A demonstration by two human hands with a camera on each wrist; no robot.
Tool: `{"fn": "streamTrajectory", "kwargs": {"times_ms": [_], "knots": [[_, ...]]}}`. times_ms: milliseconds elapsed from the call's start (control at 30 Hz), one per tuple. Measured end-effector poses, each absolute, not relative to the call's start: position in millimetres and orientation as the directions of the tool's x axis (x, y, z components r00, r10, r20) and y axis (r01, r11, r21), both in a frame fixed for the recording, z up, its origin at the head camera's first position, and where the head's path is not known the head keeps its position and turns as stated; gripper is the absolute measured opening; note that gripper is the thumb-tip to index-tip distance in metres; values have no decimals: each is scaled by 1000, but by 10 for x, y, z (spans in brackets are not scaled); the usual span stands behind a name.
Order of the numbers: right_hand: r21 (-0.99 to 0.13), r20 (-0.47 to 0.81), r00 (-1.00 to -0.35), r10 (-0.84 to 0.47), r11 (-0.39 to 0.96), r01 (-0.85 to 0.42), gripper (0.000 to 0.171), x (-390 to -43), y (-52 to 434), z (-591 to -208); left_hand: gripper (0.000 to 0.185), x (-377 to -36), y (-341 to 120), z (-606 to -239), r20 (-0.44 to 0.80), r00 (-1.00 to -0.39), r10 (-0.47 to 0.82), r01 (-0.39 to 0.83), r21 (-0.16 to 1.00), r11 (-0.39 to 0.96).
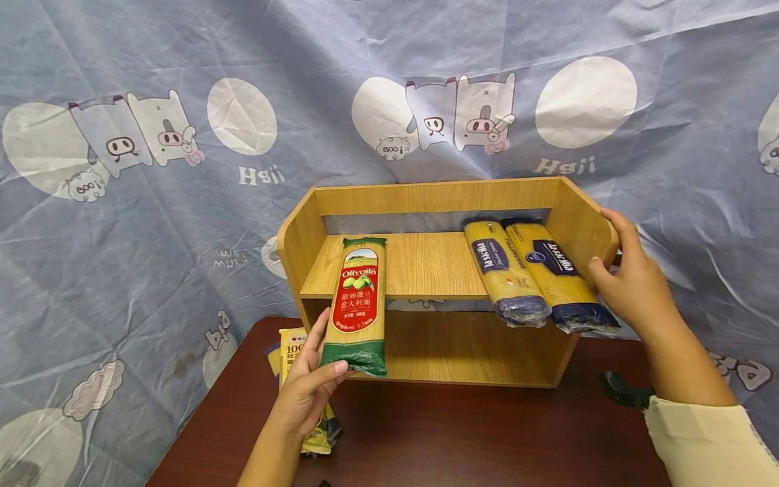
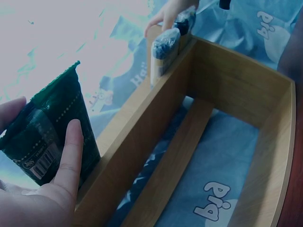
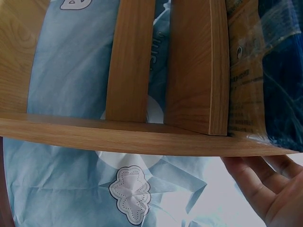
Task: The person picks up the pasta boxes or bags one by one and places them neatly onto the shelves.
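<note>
My left hand [image 1: 307,389] holds a green and yellow spaghetti pack [image 1: 359,291] by its lower end, thumb in front and fingers behind. The pack leans up over the left part of the wooden shelf's [image 1: 420,264] upper board. In the left wrist view, a finger lies along the pack's green end [image 2: 57,127], near a barcode. My right hand [image 1: 639,291] grips the shelf's right side panel, thumb at its front edge and fingers on the outer face. Beside it, two yellow and blue pasta packs [image 1: 505,270] [image 1: 554,274] lie on the upper board, ends jutting past its front edge.
More yellow pasta packs [image 1: 322,433] lie on the dark red table [image 1: 426,433], left of the shelf and partly behind my left arm. A dark strap-like object [image 1: 623,391] is near my right sleeve. A printed grey-blue cloth [image 1: 304,88] hangs behind the shelf.
</note>
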State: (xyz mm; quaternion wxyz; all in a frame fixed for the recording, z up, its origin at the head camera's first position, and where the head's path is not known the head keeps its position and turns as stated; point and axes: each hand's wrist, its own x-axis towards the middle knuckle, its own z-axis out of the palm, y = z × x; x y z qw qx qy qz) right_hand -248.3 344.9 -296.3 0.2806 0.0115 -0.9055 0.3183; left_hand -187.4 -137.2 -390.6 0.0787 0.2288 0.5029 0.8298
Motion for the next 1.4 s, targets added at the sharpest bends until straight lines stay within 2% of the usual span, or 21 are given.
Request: {"fn": "streamTrajectory", "kwargs": {"times_ms": [733, 1400], "knots": [[-570, 505, -848, 163, 801, -185, 78, -2487, 3450, -2966, 88, -1982, -1206, -3879, 280, -872, 401, 85, 895, -439], [-570, 508, -846, 164, 800, -187, 78, -2487, 3448, -2976, 89, -2085, -932, -3858, 243, -881, 406, 38, 891, -452]]}}
